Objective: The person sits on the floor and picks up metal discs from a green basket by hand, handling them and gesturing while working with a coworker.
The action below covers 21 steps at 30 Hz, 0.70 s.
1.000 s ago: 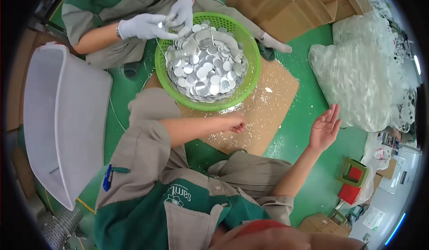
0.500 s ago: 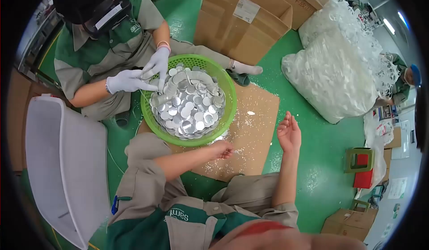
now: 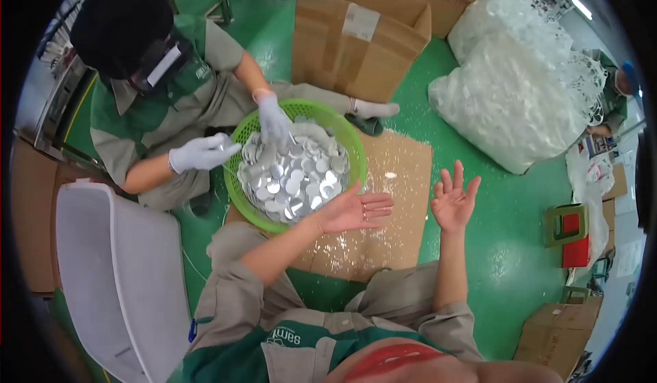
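Observation:
My left hand is open, palm turned up and fingers stretched to the right, by the near right rim of a green plastic basket. Many silvery metal discs fill that basket. My right hand is also open and bare, fingers spread and pointing away from me, over the green floor just right of a cardboard sheet. Neither hand holds anything. Across from me, a co-worker's white-gloved hand reaches into the discs, while the other gloved hand is at the basket's left rim.
A grey plastic tub stands at the left. Cardboard boxes are at the back, beside a large clear plastic bag of pale material. White scraps lie scattered over the cardboard sheet. A green stool is at the right.
Both my hands have opened from loosely curled fingers, the left moving up and right. The co-worker's gloved hands, formerly together, are now apart, one deeper in the discs. The view has shifted slightly.

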Tool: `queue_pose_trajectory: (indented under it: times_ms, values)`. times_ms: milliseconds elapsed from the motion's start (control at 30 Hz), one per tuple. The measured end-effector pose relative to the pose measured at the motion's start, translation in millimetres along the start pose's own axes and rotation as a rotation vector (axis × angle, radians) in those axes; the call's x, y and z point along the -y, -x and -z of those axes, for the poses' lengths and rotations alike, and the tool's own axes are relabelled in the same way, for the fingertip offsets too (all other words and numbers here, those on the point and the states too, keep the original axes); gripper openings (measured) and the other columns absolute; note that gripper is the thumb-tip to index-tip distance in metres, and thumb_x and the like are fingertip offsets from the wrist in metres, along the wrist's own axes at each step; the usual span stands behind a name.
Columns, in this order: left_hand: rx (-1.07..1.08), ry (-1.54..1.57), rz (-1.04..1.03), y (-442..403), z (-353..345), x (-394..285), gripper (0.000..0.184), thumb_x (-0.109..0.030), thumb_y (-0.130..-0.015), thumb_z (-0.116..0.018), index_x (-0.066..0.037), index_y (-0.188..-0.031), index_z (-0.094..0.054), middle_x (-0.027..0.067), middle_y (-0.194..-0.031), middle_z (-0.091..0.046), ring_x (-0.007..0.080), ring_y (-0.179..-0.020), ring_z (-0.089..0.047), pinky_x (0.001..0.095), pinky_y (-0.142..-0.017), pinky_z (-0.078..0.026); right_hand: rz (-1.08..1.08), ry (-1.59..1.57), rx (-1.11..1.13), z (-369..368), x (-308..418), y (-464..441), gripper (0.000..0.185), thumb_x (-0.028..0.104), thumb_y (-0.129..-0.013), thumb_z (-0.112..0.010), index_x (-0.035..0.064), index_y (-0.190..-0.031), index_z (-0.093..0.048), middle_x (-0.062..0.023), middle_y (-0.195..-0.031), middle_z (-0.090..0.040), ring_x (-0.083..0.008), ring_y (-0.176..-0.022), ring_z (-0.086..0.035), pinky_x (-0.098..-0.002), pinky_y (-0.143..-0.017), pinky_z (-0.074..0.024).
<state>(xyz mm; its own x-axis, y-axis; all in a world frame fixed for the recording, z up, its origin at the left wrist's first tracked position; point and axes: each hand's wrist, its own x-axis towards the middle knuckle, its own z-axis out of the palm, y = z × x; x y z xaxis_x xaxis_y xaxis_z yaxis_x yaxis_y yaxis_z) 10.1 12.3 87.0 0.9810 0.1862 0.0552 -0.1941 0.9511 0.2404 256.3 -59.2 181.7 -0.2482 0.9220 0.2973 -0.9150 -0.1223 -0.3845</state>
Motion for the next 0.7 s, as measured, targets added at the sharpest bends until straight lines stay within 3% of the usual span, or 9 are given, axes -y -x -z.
queue_pose_trajectory:
  times_ms: [33, 133, 233, 367, 400, 433, 567, 700]
  values:
    - [0.020, 0.081, -0.029, 4, -3, -3, 0.075, -0.061, -0.088, -0.033, -0.007, -0.139, -0.027, 0.0110, -0.143, -0.030, 0.0276, -0.130, -0.031, 0.0477, -0.106, -0.026, 0.052, -0.077, -0.027, -8, 0, -4, 0.059, 0.055, -0.092, -0.030, 0.0199, -0.140, -0.028, -0.0142, -0.143, -0.030, -0.0323, -0.126, -0.037, -0.0456, -0.095, -0.0409]
    - [-0.008, 0.197, -0.148, 3, -3, -6, 0.075, -0.063, -0.086, -0.037, -0.019, -0.144, -0.018, 0.0097, -0.146, -0.023, 0.0304, -0.134, -0.022, 0.0520, -0.107, -0.018, 0.362, -0.167, -0.283, 0, 5, -13, 0.060, 0.050, -0.092, -0.037, 0.0212, -0.142, -0.021, -0.0144, -0.145, -0.026, -0.0323, -0.127, -0.036, -0.0459, -0.097, -0.0396]
    - [-0.249, 0.184, -0.253, 5, 9, 1, 0.080, -0.067, -0.083, -0.039, -0.026, -0.145, -0.008, 0.0087, -0.148, -0.016, 0.0342, -0.135, -0.016, 0.0532, -0.107, -0.017, 0.597, -0.162, -0.608, 31, 15, 4, 0.066, 0.043, -0.092, -0.043, 0.0232, -0.144, -0.008, -0.0158, -0.145, -0.024, -0.0324, -0.128, -0.035, -0.0451, -0.098, -0.0390]
    - [-0.449, 0.181, -0.314, 0, 23, 11, 0.085, -0.068, -0.080, -0.045, -0.028, -0.144, -0.008, 0.0085, -0.149, -0.014, 0.0331, -0.136, -0.012, 0.0521, -0.107, -0.020, 0.643, -0.046, -0.747, 37, 22, 11, 0.073, 0.041, -0.092, -0.044, 0.0245, -0.143, 0.006, -0.0177, -0.145, -0.020, -0.0325, -0.130, -0.031, -0.0448, -0.103, -0.0346]
    - [-0.503, 0.179, -0.334, -5, 29, 12, 0.083, -0.065, -0.080, -0.048, -0.027, -0.144, -0.010, 0.0083, -0.148, -0.015, 0.0327, -0.131, -0.022, 0.0518, -0.104, -0.026, 0.648, -0.005, -0.801, 31, 21, 8, 0.074, 0.041, -0.092, -0.044, 0.0237, -0.143, 0.008, -0.0184, -0.146, -0.019, -0.0327, -0.131, -0.029, -0.0447, -0.104, -0.0326]
    - [-0.564, 0.185, -0.349, -5, 35, 14, 0.081, -0.061, -0.081, -0.051, -0.027, -0.143, -0.012, 0.0081, -0.147, -0.016, 0.0323, -0.126, -0.032, 0.0515, -0.101, -0.032, 0.640, 0.028, -0.851, 30, 22, 4, 0.073, 0.041, -0.093, -0.043, 0.0223, -0.143, 0.005, -0.0186, -0.146, -0.018, -0.0324, -0.132, -0.028, -0.0448, -0.105, -0.0307]
    - [-0.913, 0.190, -0.384, -7, 61, 16, 0.073, -0.053, -0.085, -0.051, -0.019, -0.141, -0.019, 0.0140, -0.138, -0.032, 0.0297, -0.122, -0.039, 0.0451, -0.097, -0.039, 0.542, 0.078, -0.940, 47, 18, 13, 0.066, 0.038, -0.093, -0.043, 0.0166, -0.144, -0.007, -0.0191, -0.146, -0.016, -0.0311, -0.134, -0.024, -0.0441, -0.107, -0.0286]
    - [-1.007, 0.195, -0.435, -4, 60, 19, 0.073, -0.048, -0.086, -0.051, -0.014, -0.141, -0.018, 0.0148, -0.139, -0.030, 0.0309, -0.120, -0.041, 0.0456, -0.097, -0.039, 0.523, 0.044, -0.960, 46, 13, 13, 0.059, 0.035, -0.094, -0.043, 0.0128, -0.142, -0.017, -0.0192, -0.146, -0.016, -0.0298, -0.134, -0.024, -0.0437, -0.107, -0.0291]
